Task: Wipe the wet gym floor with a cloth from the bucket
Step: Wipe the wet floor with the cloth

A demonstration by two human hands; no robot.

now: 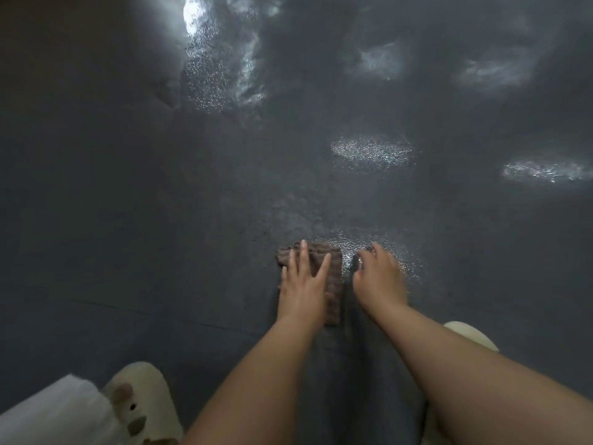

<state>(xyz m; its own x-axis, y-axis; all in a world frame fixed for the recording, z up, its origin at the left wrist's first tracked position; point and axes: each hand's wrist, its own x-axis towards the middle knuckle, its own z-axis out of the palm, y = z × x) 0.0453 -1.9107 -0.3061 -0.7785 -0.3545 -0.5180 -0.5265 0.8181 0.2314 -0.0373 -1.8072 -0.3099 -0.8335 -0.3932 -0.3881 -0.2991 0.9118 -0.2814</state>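
No legible text or markings.

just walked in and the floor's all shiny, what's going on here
A person crouches over the dark floor, pressing a folded brown cloth flat under the left hand, fingers spread. The right hand rests beside it on a glistening wet patch, holding nothing. More wet patches shine farther ahead, unwiped.

floor (160, 203): open ahead | slippers (141, 399): flank arms near body
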